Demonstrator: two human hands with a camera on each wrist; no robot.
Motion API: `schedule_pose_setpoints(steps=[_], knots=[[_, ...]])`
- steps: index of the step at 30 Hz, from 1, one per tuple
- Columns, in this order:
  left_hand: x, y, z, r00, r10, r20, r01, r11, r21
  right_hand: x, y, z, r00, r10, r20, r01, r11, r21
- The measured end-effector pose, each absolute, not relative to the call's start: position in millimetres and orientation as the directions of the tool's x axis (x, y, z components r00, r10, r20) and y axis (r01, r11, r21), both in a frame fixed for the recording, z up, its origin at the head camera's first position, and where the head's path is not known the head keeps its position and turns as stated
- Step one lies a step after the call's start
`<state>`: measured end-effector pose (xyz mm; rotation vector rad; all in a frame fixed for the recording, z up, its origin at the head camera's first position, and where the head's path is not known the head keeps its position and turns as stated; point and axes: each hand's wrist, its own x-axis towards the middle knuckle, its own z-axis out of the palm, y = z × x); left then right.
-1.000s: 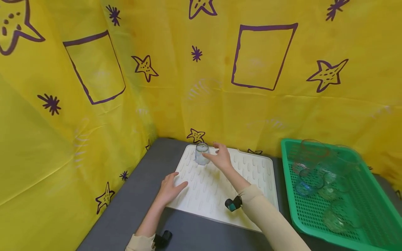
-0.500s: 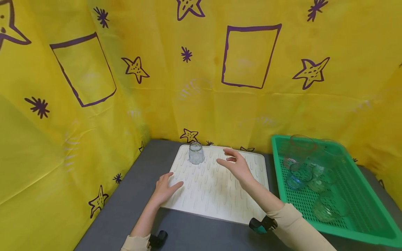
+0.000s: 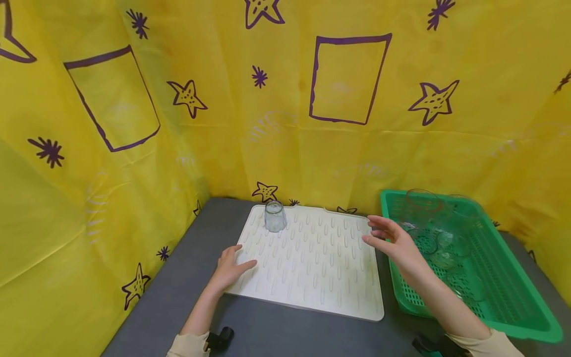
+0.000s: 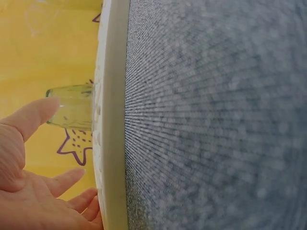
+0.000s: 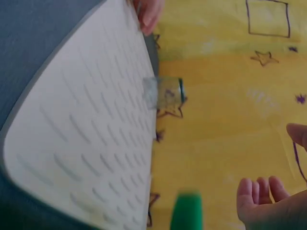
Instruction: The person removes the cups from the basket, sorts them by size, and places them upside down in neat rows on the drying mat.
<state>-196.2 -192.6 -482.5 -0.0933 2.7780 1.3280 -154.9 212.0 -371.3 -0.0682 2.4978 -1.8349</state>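
A clear drinking glass (image 3: 275, 218) stands on the far left part of a white ridged drying mat (image 3: 308, 263). The left wrist view shows the same glass (image 4: 74, 108) beyond the thumb. My left hand (image 3: 228, 270) rests at the mat's left edge, thumb and fingers spread, holding nothing. Over the gap between the mat's right edge and a green plastic basket (image 3: 542, 322) is my right hand (image 3: 397, 245), fingers loosely bent and nothing held. In the right wrist view that hand (image 5: 271, 196) is apart from the glass (image 5: 164, 93). Several glasses (image 3: 446, 248) lie in the basket, partly hidden by the right arm.
A yellow cloth (image 3: 232, 99) with purple starfish drawings hangs behind and to the left of the dark grey table (image 3: 272, 329). The basket's raised rim stands close to the mat's right side. Dark wrist cameras sit on both arms.
My right hand has come away from the glass, leaving it standing, and moved right across the mat to the basket. The left hand stays at the mat's edge. The head view has turned slightly right.
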Motion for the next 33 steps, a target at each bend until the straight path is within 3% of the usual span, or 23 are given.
schedule_pose_setpoints(steps=[12, 23, 33], knots=[[-193.9, -196.2, -481.5, -0.995, -0.019, -0.101, -0.091, 0.630, 0.771, -117.8, 298.9, -372.8, -0.999, 0.038, 0.037, -0.015, 0.464, -0.886], [-195.3, -195.2, -484.5, -0.996, -0.012, -0.091, -0.078, 0.637, 0.767, -96.7, 349.9, -390.8, -0.990, 0.137, -0.017, 0.095, 0.584, -0.807], [-193.8, -192.9, -483.2, -0.996, -0.017, -0.084, -0.075, 0.638, 0.766, -96.4, 380.9, -408.1, -0.994, 0.074, 0.076, 0.018, 0.822, -0.569]])
